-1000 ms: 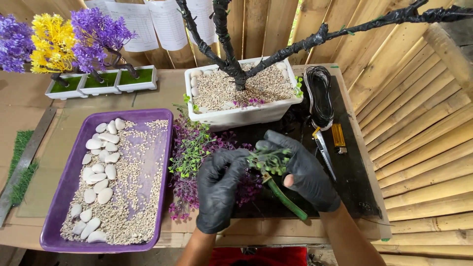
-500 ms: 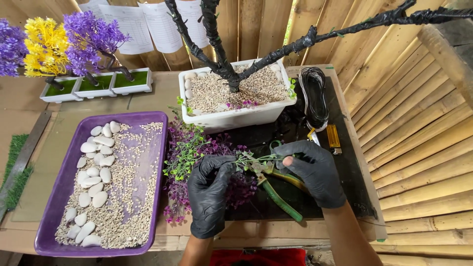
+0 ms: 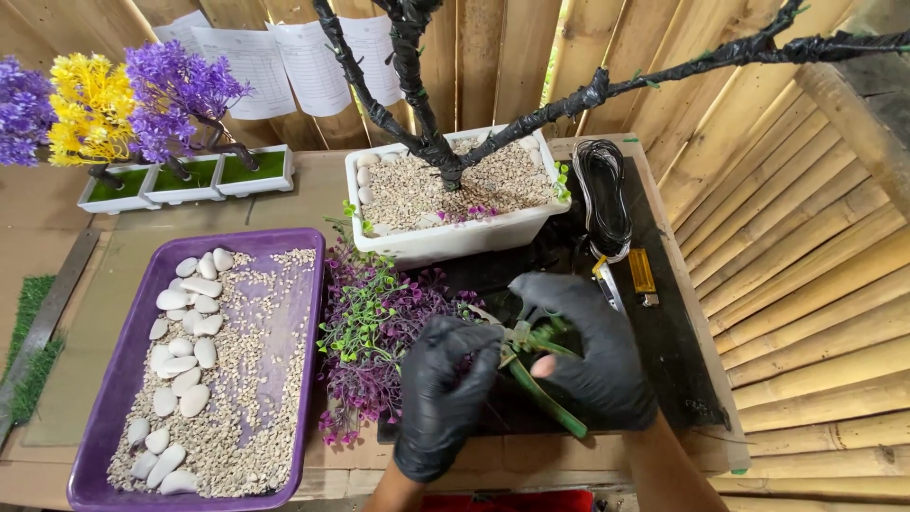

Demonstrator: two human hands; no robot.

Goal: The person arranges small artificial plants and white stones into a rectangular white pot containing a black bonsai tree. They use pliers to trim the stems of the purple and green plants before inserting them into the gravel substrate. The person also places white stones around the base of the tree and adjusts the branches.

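Both my hands wear black disposable gloves, thin, slightly glossy, creased at the knuckles. Left hand [image 3: 444,393]: glove cuff ends at the wrist, forearm bare below it. Right hand [image 3: 592,356]: same glove, torn at one fingertip, my bare fingers [image 3: 542,366] showing through. No sleeves visible.

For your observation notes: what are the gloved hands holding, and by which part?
Both hands, left hand and right hand, grip a green artificial plant sprig near its upper stem; lower stem pokes free.
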